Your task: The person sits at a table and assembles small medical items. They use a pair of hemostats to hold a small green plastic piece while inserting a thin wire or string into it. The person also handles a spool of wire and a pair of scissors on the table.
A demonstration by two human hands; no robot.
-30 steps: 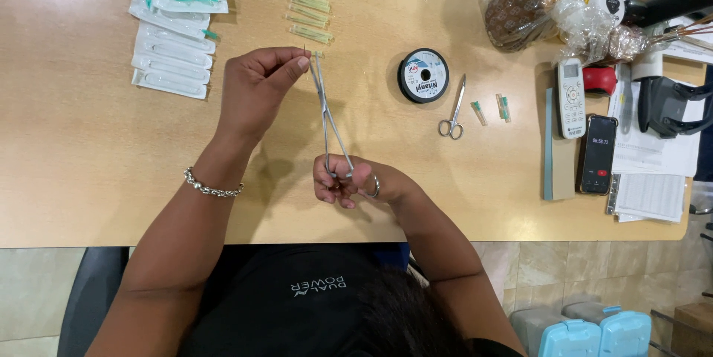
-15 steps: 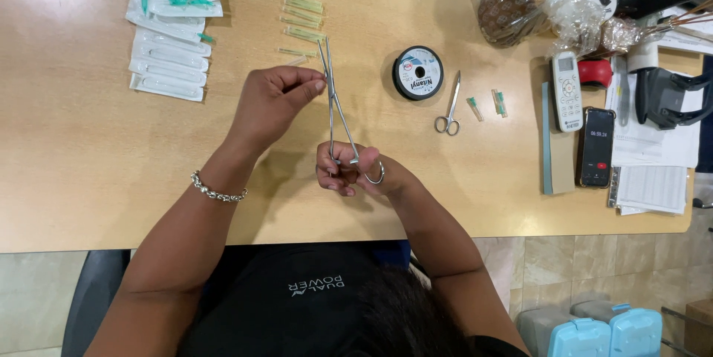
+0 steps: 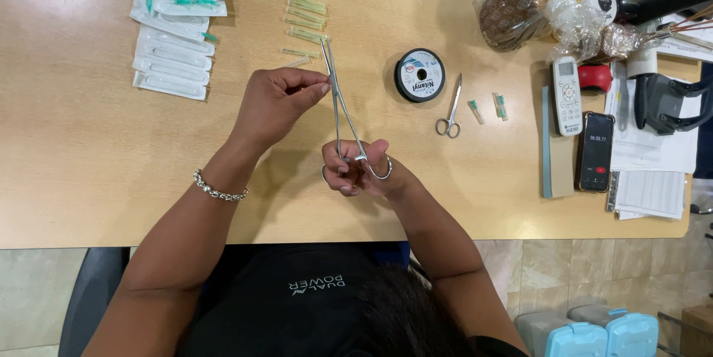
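Observation:
My right hand (image 3: pixel 355 169) holds the ring handles of long steel forceps (image 3: pixel 340 105), which point away from me over the wooden table (image 3: pixel 89 149). My left hand (image 3: pixel 276 97), with a chain bracelet at the wrist, pinches thumb and forefinger together beside the forceps shaft, a little below the tips. Whether a thread runs between its fingers I cannot tell.
A black spool of thread (image 3: pixel 420 75) and small scissors (image 3: pixel 450 108) lie to the right. Sealed white packets with green caps (image 3: pixel 174 27) are stacked at far left, and several pale green tubes (image 3: pixel 306 12) lie beyond the forceps. A remote (image 3: pixel 567 96), a phone (image 3: pixel 596 151) and papers crowd the right edge.
My left hand has slid a little toward me along the forceps, so the tips now stick out beyond its fingers. My right hand has kept its grip on the handles.

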